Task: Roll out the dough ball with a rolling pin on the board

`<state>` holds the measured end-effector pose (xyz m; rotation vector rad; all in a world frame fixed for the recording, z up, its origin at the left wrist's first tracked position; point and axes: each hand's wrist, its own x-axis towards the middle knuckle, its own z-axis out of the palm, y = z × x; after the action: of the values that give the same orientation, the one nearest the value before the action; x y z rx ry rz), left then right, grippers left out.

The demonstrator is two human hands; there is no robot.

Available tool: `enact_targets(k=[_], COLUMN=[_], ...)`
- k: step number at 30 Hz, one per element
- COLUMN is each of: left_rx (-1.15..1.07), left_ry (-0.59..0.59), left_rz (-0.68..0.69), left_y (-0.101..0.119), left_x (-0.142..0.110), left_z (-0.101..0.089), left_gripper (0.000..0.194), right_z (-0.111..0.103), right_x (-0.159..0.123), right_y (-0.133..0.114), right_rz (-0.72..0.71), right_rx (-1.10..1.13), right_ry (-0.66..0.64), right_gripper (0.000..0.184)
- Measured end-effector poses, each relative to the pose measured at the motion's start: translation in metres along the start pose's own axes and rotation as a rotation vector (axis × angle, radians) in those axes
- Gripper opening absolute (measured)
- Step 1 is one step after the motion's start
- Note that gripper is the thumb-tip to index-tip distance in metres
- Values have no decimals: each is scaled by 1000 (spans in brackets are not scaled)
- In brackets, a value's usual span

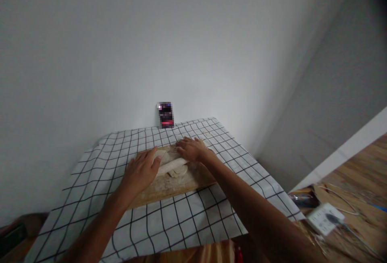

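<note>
A pale, floury rolling pin lies at a slant over flattened dough on a wooden board. Dough shows on both the near and far sides of the pin. My left hand covers the pin's left end, fingers stretched forward and thumb out to the side. Over the right end rests my right hand, its fingers extended and spread across the far part of the board. Both palms appear to press on the pin without wrapping round it; my hands hide its ends.
Under the board is a white cloth with a black grid. A blurred dark package stands against the wall at the back. To the lower right are a white power strip with a plug and cable and a wooden floor.
</note>
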<state>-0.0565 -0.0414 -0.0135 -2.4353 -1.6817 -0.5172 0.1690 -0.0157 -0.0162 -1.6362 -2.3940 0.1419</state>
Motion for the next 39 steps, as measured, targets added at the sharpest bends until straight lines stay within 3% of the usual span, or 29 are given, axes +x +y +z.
enact_targets(k=[5,8,12,17,24,29,36,39], left_rx=[50,66,117,202,221,206,157,143], left_ry=[64,22,-65,-49,-39,10,-75,-78], left_rz=[103,72,-30,-124,-87,-12,-87,-83], left_y=[7,4,-6,-12,-6,-7,-16,-18], left_x=[-20,-6,29,50,43,35,65,63], left_z=[4,2,-2,-7,-10,-2,5,8], left_gripper=[45,43,36,31,28,29,33,33], right_z=[4,4,-1,-3,8,12,5,5], right_x=[-31,-16,24,52,36,20,44,40], right_y=[-5,0,5,8,13,8,12,10], right_rz=[-16,3,49,54,133,151,211,214], right_rx=[-51,-18,60,87,52,22,36,29], right_ry=[123,70,7,6,-12,48,85,100], right_gripper=[44,46,48,46,44,49,48,47])
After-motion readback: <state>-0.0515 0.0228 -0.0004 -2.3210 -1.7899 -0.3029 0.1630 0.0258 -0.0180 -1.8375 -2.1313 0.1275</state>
